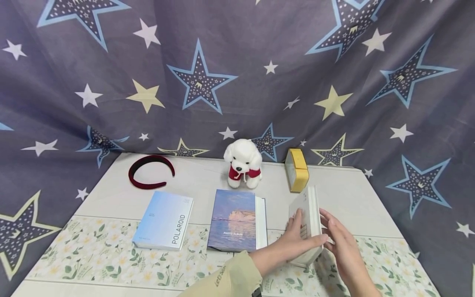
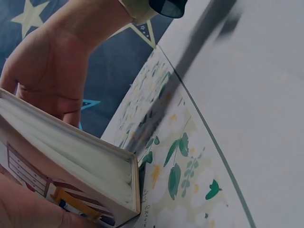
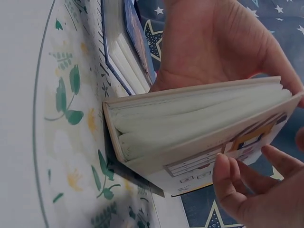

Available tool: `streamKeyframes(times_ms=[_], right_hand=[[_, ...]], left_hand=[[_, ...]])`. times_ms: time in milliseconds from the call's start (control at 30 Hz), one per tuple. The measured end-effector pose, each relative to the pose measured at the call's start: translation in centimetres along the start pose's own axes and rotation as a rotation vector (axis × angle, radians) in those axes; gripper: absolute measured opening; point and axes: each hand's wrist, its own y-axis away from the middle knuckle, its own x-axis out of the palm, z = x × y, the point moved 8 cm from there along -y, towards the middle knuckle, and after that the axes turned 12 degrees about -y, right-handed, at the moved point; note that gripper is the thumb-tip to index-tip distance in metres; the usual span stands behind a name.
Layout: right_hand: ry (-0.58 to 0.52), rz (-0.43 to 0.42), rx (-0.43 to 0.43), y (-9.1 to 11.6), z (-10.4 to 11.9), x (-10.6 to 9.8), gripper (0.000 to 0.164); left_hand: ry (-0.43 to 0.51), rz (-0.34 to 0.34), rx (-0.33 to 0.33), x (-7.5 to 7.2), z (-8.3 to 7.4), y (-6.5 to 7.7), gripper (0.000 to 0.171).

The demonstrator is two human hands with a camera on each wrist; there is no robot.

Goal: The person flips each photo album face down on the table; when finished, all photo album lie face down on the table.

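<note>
I see left hand [image 1: 295,241] gripping white book [image 1: 313,212] | right hand [image 1: 343,243] touching it | yellow case [image 1: 298,173] beyond both

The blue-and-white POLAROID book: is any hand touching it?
No, the POLAROID book lies on the table, apart from the left hand and right hand.

Plush dog [image 1: 243,162] behind photo album [image 1: 233,220], book [image 1: 314,212] to right

Downward head view, wrist close-ups sharing book [image 1: 311,222]
</note>
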Motion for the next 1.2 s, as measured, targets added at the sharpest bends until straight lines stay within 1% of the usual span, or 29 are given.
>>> streamKeyframes(times_ms=[100, 200, 267, 333, 433, 567, 667, 733, 800, 900, 1000, 1067, 1200], right_hand=[[0.041, 0.013, 0.006, -0.1, -0.3, 0.4, 0.054], [0.076, 0.019, 0.029, -0.3, -0.8, 0.7, 0.052], [0.1, 0.025, 0.044, -0.4, -1.2, 0.8, 0.052], [0.122, 0.029, 0.064, -0.6, -1.7, 0.9, 0.054], [0.154, 0.024, 0.111, -0.8, -2.6, 0.8, 0.059], [0.201, 0.005, 0.2, -0.9, -4.0, 0.5, 0.07], [0.238, -0.007, 0.272, -0.9, -4.9, 0.2, 0.082], [0.249, -0.002, 0.31, -0.9, -5.4, 0.1, 0.09], [0.239, 0.01, 0.338, -0.9, -5.6, 0.1, 0.094], [0.217, 0.039, 0.357, -0.9, -5.8, 0.2, 0.091], [0.197, 0.047, 0.368, -0.8, -6.0, 0.2, 0.088], [0.174, 0.038, 0.364, -0.8, -6.1, 0.1, 0.087], [0.104, -0.004, 0.346, -0.6, -6.0, -0.4, 0.085]], left_hand=[[0.065, -0.006, 0.015, -0.3, -0.1, 0.1, 0.107], [0.147, 0.005, 0.042, -0.6, -0.3, 0.3, 0.107], [0.185, 0.009, 0.058, -0.8, -0.4, 0.4, 0.105], [0.192, 0.006, 0.061, -1.1, -0.3, 0.5, 0.104], [0.173, -0.006, 0.056, -1.5, -0.2, 0.7, 0.102], [0.155, -0.029, 0.044, -2.0, 0.1, 0.9, 0.1], [0.162, -0.05, 0.061, -2.3, 0.2, 1.0, 0.099], [0.186, -0.066, 0.086, -2.6, 0.1, 1.1, 0.097], [0.238, -0.09, 0.118, -2.8, -0.1, 1.1, 0.096], [0.321, -0.135, 0.168, -3.2, -0.3, 1.1, 0.091], [0.375, -0.167, 0.204, -3.4, -0.3, 1.2, 0.09], [0.403, -0.181, 0.203, -3.4, -0.2, 1.3, 0.092], [0.462, -0.201, 0.165, -3.5, 0.3, 1.4, 0.094]])
